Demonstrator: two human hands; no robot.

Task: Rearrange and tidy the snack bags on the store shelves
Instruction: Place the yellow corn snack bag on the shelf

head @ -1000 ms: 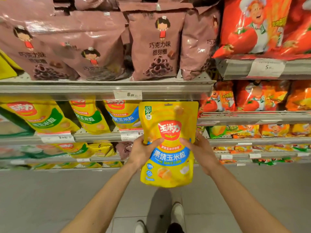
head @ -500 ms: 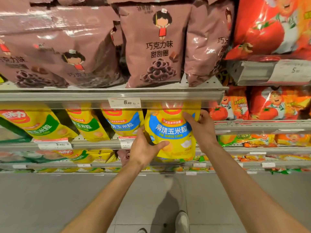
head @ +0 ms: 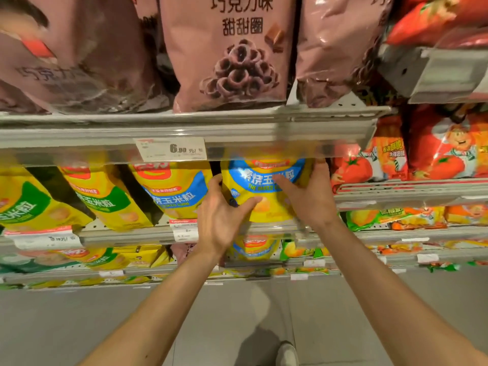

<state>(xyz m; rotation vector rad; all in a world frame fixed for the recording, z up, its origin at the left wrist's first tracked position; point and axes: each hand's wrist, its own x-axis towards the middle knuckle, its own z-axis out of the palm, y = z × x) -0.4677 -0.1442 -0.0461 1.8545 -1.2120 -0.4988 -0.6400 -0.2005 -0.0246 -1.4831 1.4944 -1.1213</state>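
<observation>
- Head view: a yellow baked-corn bag with a blue label [head: 264,191] stands upright on the second shelf [head: 126,235], its top hidden behind the edge of the shelf above [head: 105,140].
- The left hand [head: 221,223] grips the bag's lower left side at about 8 o'clock of the bag; the thumb lies across the front and the fingers curl round the left edge.
- The right hand [head: 309,196] holds the bag's right side at about 3 o'clock; its thumb lies across the blue label and the fingers wrap behind the right edge, just under the upper shelf.
- At 9 o'clock of the held bag, just beside it, leans another blue-label corn bag [head: 174,191]; further left stand two green-label corn bags [head: 105,199], tilted with their tops to the left.
- At 12 o'clock, on the shelf above, stand pink chocolate-ring snack bags [head: 229,54], the middle one upright and facing front.
- A price tag reading 6.90 [head: 170,149] hangs on that upper shelf's edge, at 11 o'clock of the held bag.
- At 3 o'clock, on the neighbouring unit, stand red-orange tomato snack bags [head: 438,149].
- At 6 o'clock, one shelf lower, another yellow corn bag [head: 253,247] shows between the forearms.
- At the bottom of the view lies the grey floor [head: 79,326], with one white shoe [head: 286,355] at 6 o'clock.
</observation>
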